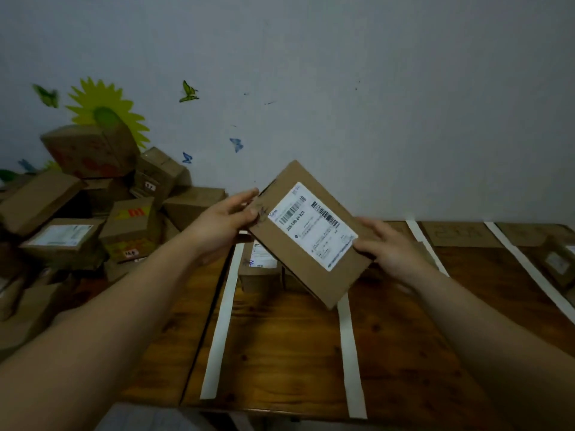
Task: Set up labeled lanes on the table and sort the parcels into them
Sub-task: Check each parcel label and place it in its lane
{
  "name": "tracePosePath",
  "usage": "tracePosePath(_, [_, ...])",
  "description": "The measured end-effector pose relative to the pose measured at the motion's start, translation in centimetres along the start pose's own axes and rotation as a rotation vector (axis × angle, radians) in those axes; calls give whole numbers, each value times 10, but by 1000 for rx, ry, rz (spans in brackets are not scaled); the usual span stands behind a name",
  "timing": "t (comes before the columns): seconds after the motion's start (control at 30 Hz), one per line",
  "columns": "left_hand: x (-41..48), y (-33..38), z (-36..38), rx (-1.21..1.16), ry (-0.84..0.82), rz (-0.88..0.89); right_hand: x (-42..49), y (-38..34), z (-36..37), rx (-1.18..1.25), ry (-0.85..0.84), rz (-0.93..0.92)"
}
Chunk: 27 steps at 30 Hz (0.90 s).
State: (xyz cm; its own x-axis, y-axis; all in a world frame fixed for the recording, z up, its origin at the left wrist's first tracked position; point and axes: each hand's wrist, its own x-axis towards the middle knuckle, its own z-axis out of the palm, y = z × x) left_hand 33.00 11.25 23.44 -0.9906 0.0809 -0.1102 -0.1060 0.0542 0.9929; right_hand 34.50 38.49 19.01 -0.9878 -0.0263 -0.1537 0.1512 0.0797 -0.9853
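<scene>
Over the tabletop [280, 353], left hand [231, 217] held the tilted parcel [311, 244] by its left edge; right hand [390, 244] held its right edge; tape strips [222, 321] lay beneath.

The white shipping label [312, 227] on the tilted box [314, 276] carries barcodes and a bold code that looks like "383-C80-24", then three digits I can't make out. Its fine print is too small to read. A small sticker [150, 186] on a stacked box [157, 172] seems to read "17". The writing on the cardboard signs [457, 234] is too faint to read.
</scene>
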Motion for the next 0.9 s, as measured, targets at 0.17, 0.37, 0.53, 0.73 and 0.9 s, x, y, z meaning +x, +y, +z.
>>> tracePosePath(0.17, [1,-6,2,6,103,82,-5,18,7,-4,-88,55])
tracePosePath(0.37, [6,-9,-6,-82,96,161,-8,37,28,-80,-153,65])
tracePosePath(0.53, [7,-30,-27,69,13,69,-7,56,61,-119,-124,126])
tracePosePath(0.73, [-10,-143,-44,276,-68,-330,-21,118,110,-517,-192,258])
tracePosePath(0.9, [-21,-208,-45,363,-34,-443,-44,158,139,-562,-207,297])
